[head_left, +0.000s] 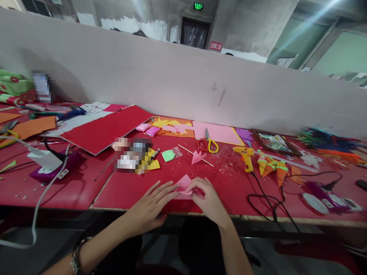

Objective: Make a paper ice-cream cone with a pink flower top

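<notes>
A piece of folded pink paper [185, 185] lies near the table's front edge, between my hands. My left hand [156, 203] rests with fingers stretched out, its fingertips touching the paper's left side. With thumb and fingers together, my right hand [207, 197] pinches the paper's right part; its fingertips hide some of that edge. Just beyond, a small pink folded-paper piece with pointed tips [197, 157] sits on a thin wooden stick [208, 162]. Scissors with red and yellow handles [212, 145] lie behind it.
A yellow glue gun [246, 157] and small orange cone-shaped crafts [271, 169] are to the right, with black cables trailing near the edge. A large red board [106, 128] and a purple power strip [57, 166] are at left. A white partition [174, 80] closes the back.
</notes>
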Tool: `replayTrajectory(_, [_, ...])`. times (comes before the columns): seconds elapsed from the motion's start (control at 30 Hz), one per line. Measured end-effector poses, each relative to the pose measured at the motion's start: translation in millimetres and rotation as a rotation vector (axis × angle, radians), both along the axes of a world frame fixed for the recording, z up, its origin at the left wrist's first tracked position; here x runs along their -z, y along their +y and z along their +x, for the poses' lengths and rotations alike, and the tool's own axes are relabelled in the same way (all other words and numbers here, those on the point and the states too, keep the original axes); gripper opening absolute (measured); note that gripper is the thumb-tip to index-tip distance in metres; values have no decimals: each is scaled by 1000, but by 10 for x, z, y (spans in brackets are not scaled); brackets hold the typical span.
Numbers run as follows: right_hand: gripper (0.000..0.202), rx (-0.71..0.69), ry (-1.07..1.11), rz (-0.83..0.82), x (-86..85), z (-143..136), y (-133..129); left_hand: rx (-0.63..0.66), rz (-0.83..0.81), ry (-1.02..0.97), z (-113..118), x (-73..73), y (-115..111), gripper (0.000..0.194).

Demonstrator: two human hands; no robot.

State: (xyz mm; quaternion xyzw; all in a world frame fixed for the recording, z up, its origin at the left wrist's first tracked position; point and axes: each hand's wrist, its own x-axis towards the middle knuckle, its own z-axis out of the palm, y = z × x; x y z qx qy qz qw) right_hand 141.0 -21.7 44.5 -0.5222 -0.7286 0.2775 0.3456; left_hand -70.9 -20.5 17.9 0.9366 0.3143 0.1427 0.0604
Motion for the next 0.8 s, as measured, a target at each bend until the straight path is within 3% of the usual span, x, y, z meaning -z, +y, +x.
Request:
replayTrajectory(0.13, [15, -65, 74, -17, 64, 16, 2, -59, 22, -34, 17, 85, 9, 49])
replayTrajectory(0.27, [17, -110, 112, -17, 122, 51, 17, 23, 64, 83, 94, 96, 55, 67])
replayTrajectory(0.37, [17, -95, -4, -4, 130, 119, 1, -19, 96, 150, 137, 124, 82, 70])
replayTrajectory(0.5, [21, -36, -190, 50, 135, 181, -94, -54, 117, 216, 169, 135, 71, 61])
replayTrajectory(0.7, [33, -70, -399, 99, 218, 183, -306, -108, 111, 280, 240, 56, 5, 44])
replayTrajectory(0.8, [34, -20, -446, 140, 304, 238, -395, -88, 109, 316, 248, 18, -13, 39])
